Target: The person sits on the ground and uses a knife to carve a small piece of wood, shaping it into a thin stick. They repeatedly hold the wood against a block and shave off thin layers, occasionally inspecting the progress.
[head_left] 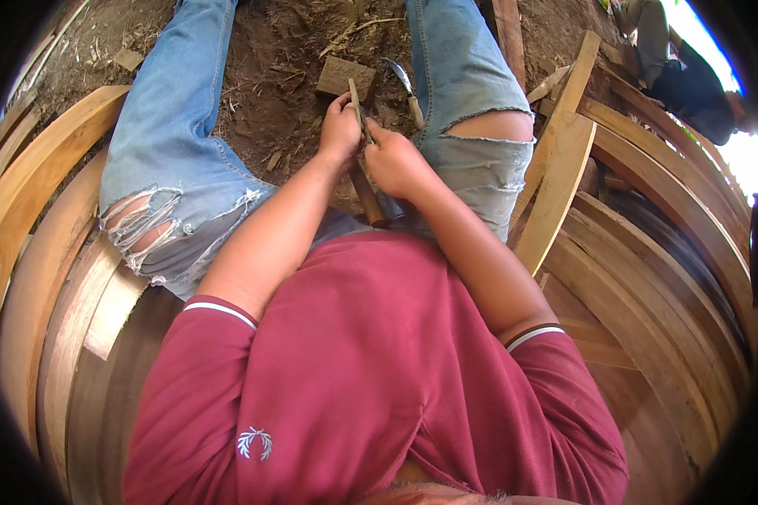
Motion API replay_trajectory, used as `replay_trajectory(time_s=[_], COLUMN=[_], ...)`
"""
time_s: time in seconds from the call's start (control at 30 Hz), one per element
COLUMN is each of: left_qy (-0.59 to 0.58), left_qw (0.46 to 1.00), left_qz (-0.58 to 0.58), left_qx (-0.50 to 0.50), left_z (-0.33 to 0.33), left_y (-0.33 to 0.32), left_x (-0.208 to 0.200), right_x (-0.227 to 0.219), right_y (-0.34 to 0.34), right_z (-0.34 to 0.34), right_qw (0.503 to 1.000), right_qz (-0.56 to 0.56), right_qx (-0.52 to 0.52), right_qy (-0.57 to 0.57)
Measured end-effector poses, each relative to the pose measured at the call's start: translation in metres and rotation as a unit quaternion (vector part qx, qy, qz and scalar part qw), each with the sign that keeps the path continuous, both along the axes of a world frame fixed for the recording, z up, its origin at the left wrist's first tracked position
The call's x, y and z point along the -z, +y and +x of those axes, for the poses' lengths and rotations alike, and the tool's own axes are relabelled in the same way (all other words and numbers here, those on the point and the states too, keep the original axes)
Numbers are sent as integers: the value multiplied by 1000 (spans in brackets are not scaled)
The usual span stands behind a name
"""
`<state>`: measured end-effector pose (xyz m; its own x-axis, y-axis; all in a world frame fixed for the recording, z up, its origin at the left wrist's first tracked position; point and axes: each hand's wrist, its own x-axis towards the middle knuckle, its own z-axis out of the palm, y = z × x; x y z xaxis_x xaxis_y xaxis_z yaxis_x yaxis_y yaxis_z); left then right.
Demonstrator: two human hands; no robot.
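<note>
My left hand (pixel 339 133) is closed round a thin flat strip of wood (pixel 355 99) that stands up between my knees. Right against it, my right hand (pixel 392 162) is closed, its fingertips meeting the strip's lower part; a small dark thing shows there, too hidden to name. Below both hands a brown wooden handle (pixel 367 195) slants toward my lap, with a greyish shape beside its lower end. Just beyond the hands a squared wood block (pixel 335 77) lies on the ground. A curved knife (pixel 401 77) with a pale wooden handle rests by my right leg.
Long curved planks (pixel 52 172) flank me on the left, and more boards (pixel 665 278) fan out on the right. Two pale boards (pixel 560 181) lean near my right knee. Wood chips litter the brown soil (pixel 265 93). Another person (pixel 691 84) is at the far right.
</note>
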<state>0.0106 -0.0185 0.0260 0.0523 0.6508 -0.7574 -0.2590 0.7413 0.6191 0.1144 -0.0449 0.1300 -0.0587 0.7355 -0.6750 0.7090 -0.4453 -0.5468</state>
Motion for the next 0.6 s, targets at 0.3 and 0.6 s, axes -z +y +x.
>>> replay_trajectory(time_s=[0.3,0.6], left_qy=[-15,-6], left_qw=[999,1000], left_qz=[30,15], left_qx=[-31,-18], left_z=[6,4], left_y=[-4,-4], left_x=[28,23], right_x=[11,0], right_y=[6,-1], right_z=[0,1], right_qw=[1000,1000], right_qz=[1,-20], right_qx=[-5,13], right_qy=[-4,15])
